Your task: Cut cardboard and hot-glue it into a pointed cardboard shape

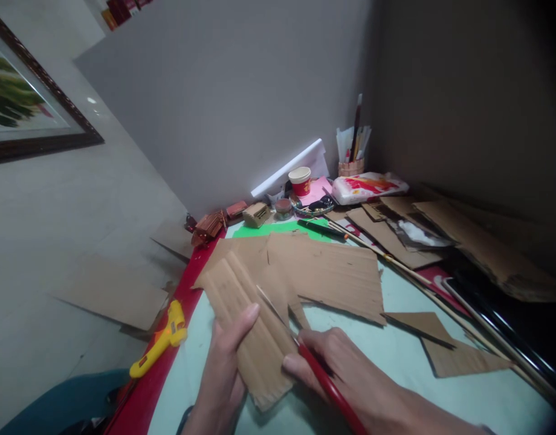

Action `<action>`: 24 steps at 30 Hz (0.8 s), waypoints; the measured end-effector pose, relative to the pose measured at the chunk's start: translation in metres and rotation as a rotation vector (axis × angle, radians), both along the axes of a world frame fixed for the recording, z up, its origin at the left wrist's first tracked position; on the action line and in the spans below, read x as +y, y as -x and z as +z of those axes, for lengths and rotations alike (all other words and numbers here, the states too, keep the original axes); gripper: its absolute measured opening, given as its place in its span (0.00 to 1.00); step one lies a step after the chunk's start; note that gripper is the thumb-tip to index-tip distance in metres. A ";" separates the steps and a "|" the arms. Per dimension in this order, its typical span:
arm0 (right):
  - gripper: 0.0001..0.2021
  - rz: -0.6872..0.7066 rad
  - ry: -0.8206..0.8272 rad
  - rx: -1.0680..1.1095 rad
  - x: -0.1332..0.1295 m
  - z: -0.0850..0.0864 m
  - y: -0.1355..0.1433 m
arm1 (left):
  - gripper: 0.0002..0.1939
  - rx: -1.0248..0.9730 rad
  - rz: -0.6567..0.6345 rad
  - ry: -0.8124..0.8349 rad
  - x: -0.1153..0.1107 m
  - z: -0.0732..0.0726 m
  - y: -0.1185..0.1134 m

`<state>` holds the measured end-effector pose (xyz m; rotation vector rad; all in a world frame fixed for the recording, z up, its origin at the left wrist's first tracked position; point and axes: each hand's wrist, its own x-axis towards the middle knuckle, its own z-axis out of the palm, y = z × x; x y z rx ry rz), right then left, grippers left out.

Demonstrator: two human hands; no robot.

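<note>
A strip of corrugated cardboard [246, 320] is tilted up above the table, with lengthwise ridges on its face. My left hand [230, 356] grips its left edge, thumb on top. In my right hand [336, 362] is a red-handled cutting tool [326, 386], its narrow pointed metal blade lying along the strip's right side. Whether it is scissors or a knife I cannot tell. My right thumb touches the strip's lower right edge. Behind it lies a larger flat cardboard sheet [332, 272].
A yellow glue gun [162, 341] lies at the red left table edge. Triangular cardboard scraps [463, 356] and long thin sticks [409, 275] are on the right. Farther back are a black pen [321, 229], paper cup [300, 180], tissue pack [368, 187] and stacked cardboard [481, 248].
</note>
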<state>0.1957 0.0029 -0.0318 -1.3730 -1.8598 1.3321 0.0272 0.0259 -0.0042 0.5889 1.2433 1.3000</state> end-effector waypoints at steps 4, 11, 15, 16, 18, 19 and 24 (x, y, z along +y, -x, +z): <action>0.24 0.011 -0.004 0.009 0.001 0.005 -0.002 | 0.40 -0.011 0.011 -0.026 -0.002 -0.002 -0.002; 0.26 0.006 -0.032 -0.006 -0.001 -0.007 0.004 | 0.40 0.007 0.039 0.004 -0.001 -0.003 -0.001; 0.27 -0.002 -0.019 -0.005 0.000 -0.011 0.006 | 0.36 0.009 0.037 0.047 -0.002 0.000 -0.002; 0.26 -0.006 -0.018 -0.007 0.001 -0.011 0.006 | 0.36 0.008 0.035 0.049 -0.003 0.001 -0.003; 0.25 -0.002 0.000 -0.002 0.001 -0.008 0.005 | 0.39 -0.007 0.018 0.022 -0.005 0.001 -0.004; 0.24 0.000 0.012 0.001 0.001 -0.006 0.005 | 0.41 -0.019 0.007 0.004 -0.006 0.001 -0.005; 0.24 -0.022 0.010 0.022 -0.001 0.003 0.001 | 0.44 -0.026 0.012 -0.004 -0.011 -0.001 -0.009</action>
